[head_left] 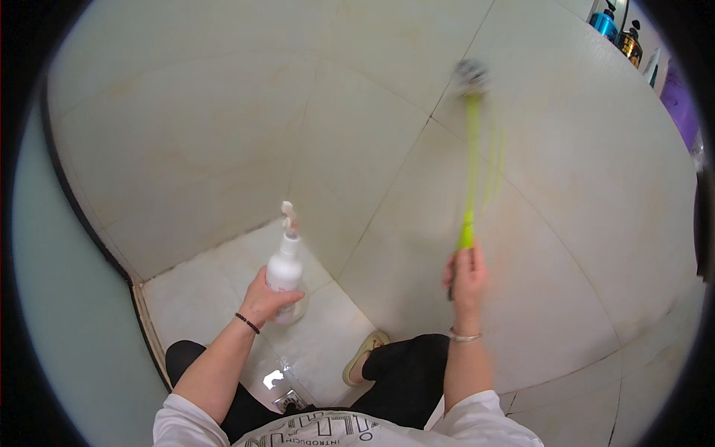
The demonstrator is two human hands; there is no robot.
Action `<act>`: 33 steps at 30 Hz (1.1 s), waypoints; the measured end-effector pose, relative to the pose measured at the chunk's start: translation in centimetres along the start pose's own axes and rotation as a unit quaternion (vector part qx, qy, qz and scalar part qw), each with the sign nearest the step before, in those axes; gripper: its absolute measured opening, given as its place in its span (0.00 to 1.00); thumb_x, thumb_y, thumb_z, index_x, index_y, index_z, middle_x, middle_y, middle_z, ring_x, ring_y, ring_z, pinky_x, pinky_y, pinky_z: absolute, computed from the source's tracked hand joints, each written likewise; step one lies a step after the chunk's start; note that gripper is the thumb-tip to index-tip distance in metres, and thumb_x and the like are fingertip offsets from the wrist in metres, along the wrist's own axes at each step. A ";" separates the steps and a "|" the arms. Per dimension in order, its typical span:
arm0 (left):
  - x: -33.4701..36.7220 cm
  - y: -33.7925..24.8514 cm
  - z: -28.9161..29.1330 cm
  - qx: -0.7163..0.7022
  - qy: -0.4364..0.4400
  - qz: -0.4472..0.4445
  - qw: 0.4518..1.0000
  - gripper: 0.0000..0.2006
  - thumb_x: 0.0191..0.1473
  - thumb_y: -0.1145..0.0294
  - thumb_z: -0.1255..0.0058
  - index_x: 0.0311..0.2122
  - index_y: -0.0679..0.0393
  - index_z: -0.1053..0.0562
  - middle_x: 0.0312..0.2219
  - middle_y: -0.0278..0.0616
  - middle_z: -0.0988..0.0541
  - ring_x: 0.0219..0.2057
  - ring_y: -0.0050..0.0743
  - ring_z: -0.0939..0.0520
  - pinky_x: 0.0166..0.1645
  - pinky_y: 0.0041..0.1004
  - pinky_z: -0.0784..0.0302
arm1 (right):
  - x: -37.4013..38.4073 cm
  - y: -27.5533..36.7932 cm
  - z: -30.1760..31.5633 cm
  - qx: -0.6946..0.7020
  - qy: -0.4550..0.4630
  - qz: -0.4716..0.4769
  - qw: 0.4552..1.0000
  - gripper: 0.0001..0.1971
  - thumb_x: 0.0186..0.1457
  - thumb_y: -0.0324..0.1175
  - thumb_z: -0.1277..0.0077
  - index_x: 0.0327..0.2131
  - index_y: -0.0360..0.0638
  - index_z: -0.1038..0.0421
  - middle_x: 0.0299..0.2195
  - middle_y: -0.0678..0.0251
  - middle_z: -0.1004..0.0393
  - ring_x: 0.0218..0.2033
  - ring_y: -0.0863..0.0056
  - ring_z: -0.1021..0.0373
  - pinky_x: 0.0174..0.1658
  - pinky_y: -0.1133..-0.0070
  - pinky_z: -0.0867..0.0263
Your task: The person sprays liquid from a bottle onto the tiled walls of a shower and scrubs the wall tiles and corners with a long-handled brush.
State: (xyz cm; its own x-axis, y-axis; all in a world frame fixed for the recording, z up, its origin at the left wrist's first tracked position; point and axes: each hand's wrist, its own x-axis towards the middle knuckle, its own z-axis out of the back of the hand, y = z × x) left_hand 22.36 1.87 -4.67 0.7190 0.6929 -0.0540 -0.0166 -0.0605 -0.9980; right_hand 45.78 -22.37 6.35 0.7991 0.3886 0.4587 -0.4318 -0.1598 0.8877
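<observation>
My left hand (269, 299) is wrapped round the body of a white spray bottle (284, 267), held upright at the left with its trigger head on top. At the right, my right hand (468, 277) grips the lower end of a long-handled scrub brush (470, 167) with a bright green handle. The brush's grey-and-white head (471, 77) is up at the tiled wall (387, 149), blurred by motion. Whether the bristles touch the tiles I cannot tell.
A blue pump bottle (604, 24) and a black-and-gold pump bottle (630, 45) stand at the upper right, near a purple item (678, 97). A floor drain (289, 401) lies between my feet on wet tiles. A dark-edged glass panel (67, 298) runs along the left.
</observation>
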 end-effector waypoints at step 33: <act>0.6 0.5 0.0 0.003 -0.015 -0.006 1.000 0.35 0.32 0.66 0.32 0.47 0.63 0.37 0.39 0.41 0.26 0.39 0.30 0.24 0.45 0.31 0.27 | 5.8 -1.8 -5.0 -0.054 0.111 -0.028 0.992 0.24 0.60 0.36 0.58 0.58 0.42 0.45 0.17 0.73 0.38 0.14 0.87 0.42 0.14 0.86 0.45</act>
State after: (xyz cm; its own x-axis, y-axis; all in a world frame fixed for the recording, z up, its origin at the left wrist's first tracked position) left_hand 22.77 2.24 -5.23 0.6977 0.7151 -0.0421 -0.0119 -0.0471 -0.9988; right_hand 49.18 -15.31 7.21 0.7165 0.5862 0.3781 -0.4409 -0.0394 0.8967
